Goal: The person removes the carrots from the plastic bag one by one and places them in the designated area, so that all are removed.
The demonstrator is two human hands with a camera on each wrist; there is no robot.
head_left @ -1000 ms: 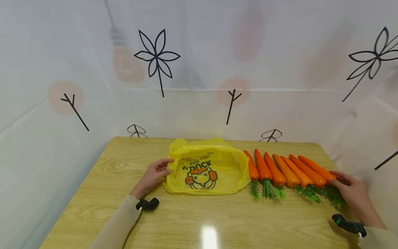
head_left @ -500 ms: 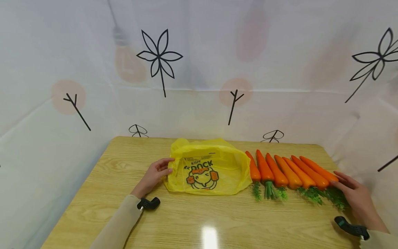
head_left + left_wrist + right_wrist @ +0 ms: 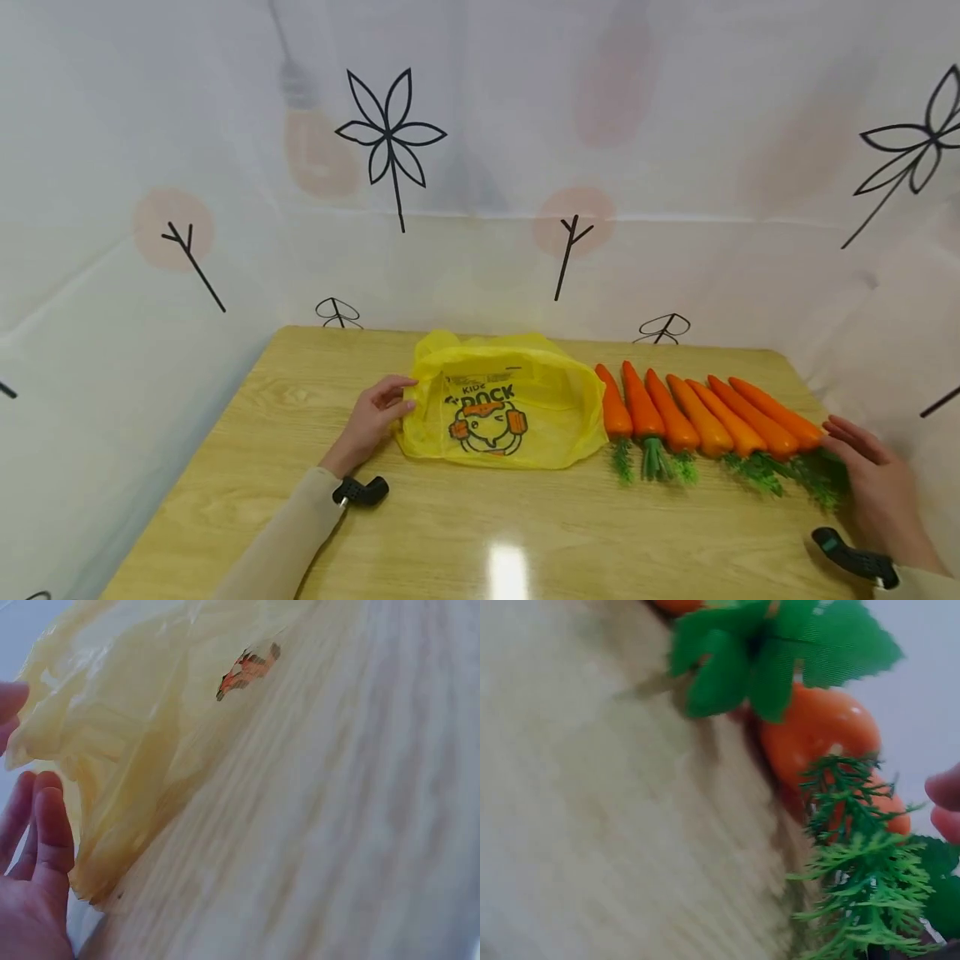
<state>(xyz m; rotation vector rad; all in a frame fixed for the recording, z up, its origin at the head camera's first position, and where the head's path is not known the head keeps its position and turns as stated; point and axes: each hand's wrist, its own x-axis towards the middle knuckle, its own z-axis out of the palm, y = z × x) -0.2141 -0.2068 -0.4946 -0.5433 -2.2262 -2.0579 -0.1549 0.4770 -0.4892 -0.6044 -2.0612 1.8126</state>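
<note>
A yellow plastic bag (image 3: 555, 417) with a cartoon duck print lies on the wooden table, its mouth spread wide. At the bag's left edge is my left hand (image 3: 367, 425), fingers and thumb apart. In the left wrist view the fingertips (image 3: 51, 814) are close to the bag's crumpled edge (image 3: 135, 750), with no pinch visible. Right of the bag, several orange carrots (image 3: 675, 421) lie side by side, their green tops toward me. My right hand (image 3: 873, 475) is beside the rightmost carrot (image 3: 780, 412). In the right wrist view, its fingertips (image 3: 946, 799) show a gap from the carrots.
The wooden table (image 3: 435, 533) extends in front of the bag and carrots. White fabric (image 3: 480, 167) printed with flowers and twigs surrounds it at the back and sides. A black wrist camera mount (image 3: 360, 492) is on my left wrist.
My right hand has moved slightly right, off the rightmost carrot it was touching. The left hand stays by the bag. The whole head view has shifted a little.
</note>
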